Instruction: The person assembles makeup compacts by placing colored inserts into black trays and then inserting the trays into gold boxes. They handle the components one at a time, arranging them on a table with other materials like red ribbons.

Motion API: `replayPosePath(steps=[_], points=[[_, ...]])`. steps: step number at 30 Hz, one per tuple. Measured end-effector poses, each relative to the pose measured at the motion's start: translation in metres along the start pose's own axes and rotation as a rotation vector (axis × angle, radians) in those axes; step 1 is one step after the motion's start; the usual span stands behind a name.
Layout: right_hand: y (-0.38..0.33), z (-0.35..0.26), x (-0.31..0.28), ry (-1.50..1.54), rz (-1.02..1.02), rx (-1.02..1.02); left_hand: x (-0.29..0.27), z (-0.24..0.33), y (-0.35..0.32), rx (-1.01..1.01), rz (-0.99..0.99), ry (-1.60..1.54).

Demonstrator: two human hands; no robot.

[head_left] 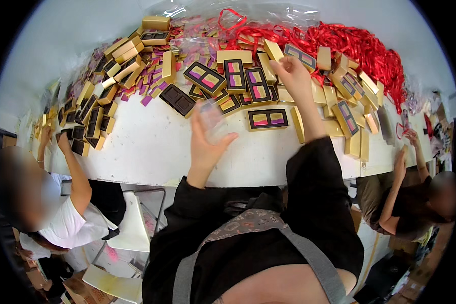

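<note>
Nearest you is your own lap, black sleeves and a grey apron strap running up to the white table (152,152). Your left hand (206,142) is raised over its near edge, fingers spread and curled loosely around a clear plastic lid (211,119) (hard to see, it is so transparent, so the exact grip is uncertain). Your right hand (294,73) is stretched far out, fingertips pinched together at the gold boxes (273,50) heaped by the red ribbon (354,45); whether it has anything in the pinch, I cannot tell.

Between your hands lie open trays with pink and yellow inserts: one tray (267,119) sits alone just in front of your right forearm, others (238,76) crowd together further back. A dark empty tray (178,100) lies to the left of them.

By my reading you are mid-assembly: lid in one hand, the other fetching a part from the pile. The next move seems to call for bringing both hands back over the nearest filled tray and squaring the lid to its rim before pressing, since a clear lid skews easily.

Two other people work at the table's ends, one on each side.
</note>
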State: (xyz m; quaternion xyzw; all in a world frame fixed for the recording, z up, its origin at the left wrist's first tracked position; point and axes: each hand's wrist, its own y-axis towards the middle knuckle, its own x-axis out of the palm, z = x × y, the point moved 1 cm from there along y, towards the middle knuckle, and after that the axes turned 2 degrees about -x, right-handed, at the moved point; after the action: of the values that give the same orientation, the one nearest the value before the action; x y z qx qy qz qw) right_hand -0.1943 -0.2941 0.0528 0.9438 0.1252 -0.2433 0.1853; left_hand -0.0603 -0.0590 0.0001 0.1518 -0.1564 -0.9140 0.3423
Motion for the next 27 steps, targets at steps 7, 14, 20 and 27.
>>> replayPosePath(steps=[7, 14, 20, 27], points=[[0.02, 0.056, 0.003, -0.502, 0.3, -0.518, -0.026, -0.016, 0.013, -0.379, -0.07, -1.5], [-0.146, 0.015, -0.025, 0.022, -0.088, -0.78, -0.003, -0.034, 0.031, -0.597, 0.234, -1.813], [-0.176, 0.015, -0.004, 0.084, -0.168, -0.68, 0.017, -0.022, 0.007, -0.663, 0.191, -1.71], [-0.194, 0.003, 0.036, 0.005, -0.051, -0.548, 0.012, -0.01, 0.005, -0.553, 0.452, -1.054]])
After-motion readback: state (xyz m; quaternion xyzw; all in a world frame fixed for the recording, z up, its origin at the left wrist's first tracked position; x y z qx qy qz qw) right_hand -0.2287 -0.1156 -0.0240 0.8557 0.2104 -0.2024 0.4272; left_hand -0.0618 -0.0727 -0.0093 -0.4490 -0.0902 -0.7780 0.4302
